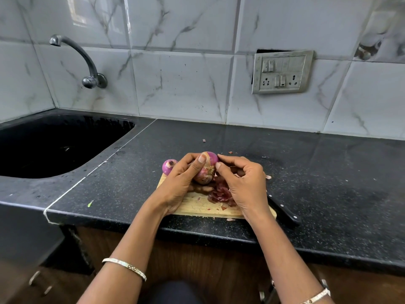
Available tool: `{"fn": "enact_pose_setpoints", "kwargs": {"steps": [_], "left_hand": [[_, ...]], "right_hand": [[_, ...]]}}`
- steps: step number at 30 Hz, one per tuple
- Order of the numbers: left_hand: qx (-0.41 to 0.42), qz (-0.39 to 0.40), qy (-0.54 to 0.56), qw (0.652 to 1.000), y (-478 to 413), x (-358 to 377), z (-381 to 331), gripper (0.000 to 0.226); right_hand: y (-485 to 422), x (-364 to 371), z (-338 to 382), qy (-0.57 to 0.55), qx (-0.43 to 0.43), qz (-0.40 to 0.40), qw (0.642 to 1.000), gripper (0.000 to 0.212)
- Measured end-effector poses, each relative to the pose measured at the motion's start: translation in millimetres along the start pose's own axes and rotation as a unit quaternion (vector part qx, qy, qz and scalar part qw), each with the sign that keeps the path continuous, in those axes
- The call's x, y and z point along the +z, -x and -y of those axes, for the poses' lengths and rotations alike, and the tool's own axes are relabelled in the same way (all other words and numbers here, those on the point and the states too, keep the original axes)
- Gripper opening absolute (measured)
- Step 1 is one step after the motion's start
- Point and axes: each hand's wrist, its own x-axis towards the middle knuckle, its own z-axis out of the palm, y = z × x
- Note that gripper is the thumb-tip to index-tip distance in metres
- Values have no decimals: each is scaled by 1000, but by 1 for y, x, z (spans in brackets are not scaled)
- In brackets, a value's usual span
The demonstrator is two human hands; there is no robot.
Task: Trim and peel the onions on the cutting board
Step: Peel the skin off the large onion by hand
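My left hand [179, 183] grips a red onion [207, 170] and holds it above the wooden cutting board [197, 207]. The onion's root end faces me, with papery skin partly on it. My right hand [243, 185] touches the onion's right side, thumb and forefinger pinched at its skin. A second red onion [168, 166] sits at the board's far left corner, behind my left hand. A pile of purple onion peels [220, 194] lies on the board under my hands.
A black-handled knife [285, 212] lies on the black counter just right of the board. A black sink [54, 143] with a wall tap [87, 69] is at the left. A switch-and-socket plate [282, 72] is on the tiled wall. Small peel scraps dot the counter.
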Motion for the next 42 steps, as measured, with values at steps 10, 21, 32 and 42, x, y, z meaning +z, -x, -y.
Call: {"fn": "enact_pose_setpoints", "kwargs": {"steps": [10, 21, 32, 42], "left_hand": [[6, 2, 0, 1000, -1, -1, 0, 53], [5, 1, -3, 1000, -1, -3, 1, 52], [-7, -7, 39, 999, -2, -5, 2, 49], [39, -76, 2, 996, 2, -4, 2, 76]], "right_hand": [[-2, -1, -2, -14, -6, 8, 1000, 21], [-3, -1, -3, -14, -18, 7, 1000, 22], [-1, 1, -2, -60, 32, 59, 996, 35], [2, 0, 1, -101, 71, 116, 986, 56]]}}
